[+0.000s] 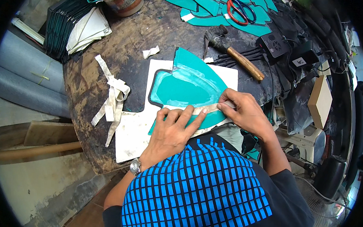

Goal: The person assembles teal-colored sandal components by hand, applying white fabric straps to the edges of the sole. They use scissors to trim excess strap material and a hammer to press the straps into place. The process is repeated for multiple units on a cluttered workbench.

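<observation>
Your left hand lies flat, fingers spread, pressing the pale strip along the near edge of the teal piece mid-desk. Your right hand pinches the strip's right end. Left, peeled strips crowd the desk edge; far right, a hammer.

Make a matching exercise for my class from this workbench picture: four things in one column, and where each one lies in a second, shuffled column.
Things:
1. hammer
2. scissors
3. teal piece
4. pile of pale strips

Places:
A. left of the white sheet
B. on the white sheet, under both hands
C. on teal cut-outs at the far edge
D. just beyond the white sheet, handle pointing right

Pairs: 1-D, 2-C, 3-B, 4-A
</observation>
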A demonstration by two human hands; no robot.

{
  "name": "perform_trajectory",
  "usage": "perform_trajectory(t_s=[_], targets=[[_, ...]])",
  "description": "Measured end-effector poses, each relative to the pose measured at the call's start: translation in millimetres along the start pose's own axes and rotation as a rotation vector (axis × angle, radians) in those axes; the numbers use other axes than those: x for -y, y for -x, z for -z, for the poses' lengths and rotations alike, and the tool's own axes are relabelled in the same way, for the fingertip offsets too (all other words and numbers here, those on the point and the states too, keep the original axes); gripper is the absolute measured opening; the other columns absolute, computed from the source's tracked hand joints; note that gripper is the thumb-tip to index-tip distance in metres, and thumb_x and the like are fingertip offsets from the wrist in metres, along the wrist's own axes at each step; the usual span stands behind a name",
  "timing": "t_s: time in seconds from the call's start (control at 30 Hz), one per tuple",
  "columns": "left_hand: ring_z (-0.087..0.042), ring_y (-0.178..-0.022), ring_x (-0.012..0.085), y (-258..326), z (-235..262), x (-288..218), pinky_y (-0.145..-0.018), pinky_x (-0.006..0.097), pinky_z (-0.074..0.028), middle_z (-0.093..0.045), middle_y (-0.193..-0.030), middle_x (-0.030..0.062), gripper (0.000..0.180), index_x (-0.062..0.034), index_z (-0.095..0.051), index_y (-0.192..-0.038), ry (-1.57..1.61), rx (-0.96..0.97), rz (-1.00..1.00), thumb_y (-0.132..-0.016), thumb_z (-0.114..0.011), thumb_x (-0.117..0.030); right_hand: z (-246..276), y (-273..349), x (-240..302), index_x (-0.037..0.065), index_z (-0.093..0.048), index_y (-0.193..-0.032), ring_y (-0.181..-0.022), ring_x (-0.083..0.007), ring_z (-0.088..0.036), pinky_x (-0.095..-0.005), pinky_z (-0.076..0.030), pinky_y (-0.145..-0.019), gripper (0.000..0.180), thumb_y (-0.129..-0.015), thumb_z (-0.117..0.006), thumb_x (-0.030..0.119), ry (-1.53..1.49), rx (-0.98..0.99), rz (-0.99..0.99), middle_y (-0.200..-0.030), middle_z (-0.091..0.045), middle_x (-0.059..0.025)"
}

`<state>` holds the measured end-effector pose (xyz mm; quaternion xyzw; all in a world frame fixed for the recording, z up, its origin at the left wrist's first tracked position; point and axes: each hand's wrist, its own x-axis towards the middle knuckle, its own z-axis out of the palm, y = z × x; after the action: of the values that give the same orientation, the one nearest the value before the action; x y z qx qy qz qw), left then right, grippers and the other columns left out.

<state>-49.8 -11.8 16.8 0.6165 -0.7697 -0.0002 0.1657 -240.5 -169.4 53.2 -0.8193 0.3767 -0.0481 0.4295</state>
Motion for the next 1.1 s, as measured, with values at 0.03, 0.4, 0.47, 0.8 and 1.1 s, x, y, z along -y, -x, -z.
perform_trajectory(t_s=[0.03, 0.4, 0.47, 0.8, 1.1], targets=[[-0.056, -0.101, 0.0226, -2, 1, 0, -0.093, 0.046, -0.042, -0.06, -0.129, 0.0114, 0.054, -0.0191, -0.06, -0.141, 0.005, 0.024, 0.003, -0.088, -0.059, -0.006, -1, -1, 1, -0.001, -0.061, -0.099, -0.072, -0.0361, -0.061, -0.0451, -0.045, -0.066, 0.02, -0.092, -0.067, 0.016, -0.001, -0.018, 0.022, -0.077, -0.062, -0.0227], [-0.055, -0.095, 0.0234, -17, 3, -2, -0.082, 0.043, -0.04, -0.06, -0.122, 0.0113, 0.056, -0.0227, -0.058, -0.144, -0.027, 0.03, -0.025, -0.09, -0.056, -0.007, 1, -2, 3, -0.002, -0.062, -0.102, -0.081, -0.0453, -0.067, -0.0504, -0.05, -0.073, 0.022, -0.091, -0.065, 0.017, 0.055, 0.03, -0.045, -0.078, -0.066, -0.0268], [-0.056, -0.095, 0.0239, -16, 6, -4, -0.082, 0.043, -0.04, -0.06, -0.121, 0.0123, 0.055, -0.0214, -0.058, -0.143, 0.001, 0.063, 0.002, -0.09, -0.055, -0.008, -1, -5, 5, 0.001, -0.062, -0.098, -0.079, -0.0457, -0.067, -0.0507, -0.051, -0.072, 0.02, -0.088, -0.068, 0.017, 0.152, -0.04, 0.063, -0.077, -0.066, -0.0251], [-0.06, -0.099, 0.0312, -12, 22, 8, -0.085, 0.043, -0.047, -0.059, -0.113, 0.0191, 0.041, -0.0005, -0.059, -0.127, 0.341, 0.023, 0.045, -0.088, -0.066, -0.005, 16, -61, 29, 0.009, -0.06, -0.091, -0.089, -0.0282, -0.066, -0.0442, -0.038, -0.085, 0.017, -0.086, -0.073, 0.02, 0.315, -0.096, 0.601, -0.085, -0.068, -0.0077], [-0.061, -0.078, 0.0326, -71, 8, 31, -0.072, 0.042, -0.049, -0.06, -0.087, 0.0158, 0.035, 0.0005, -0.067, -0.106, 0.718, 0.124, 0.395, -0.085, -0.077, -0.025, 89, -214, -39, 0.003, -0.064, -0.119, -0.107, -0.0445, -0.063, -0.0513, -0.053, -0.09, 0.039, -0.08, -0.063, 0.003, 0.683, -0.707, 0.244, -0.117, -0.062, -0.0268]])
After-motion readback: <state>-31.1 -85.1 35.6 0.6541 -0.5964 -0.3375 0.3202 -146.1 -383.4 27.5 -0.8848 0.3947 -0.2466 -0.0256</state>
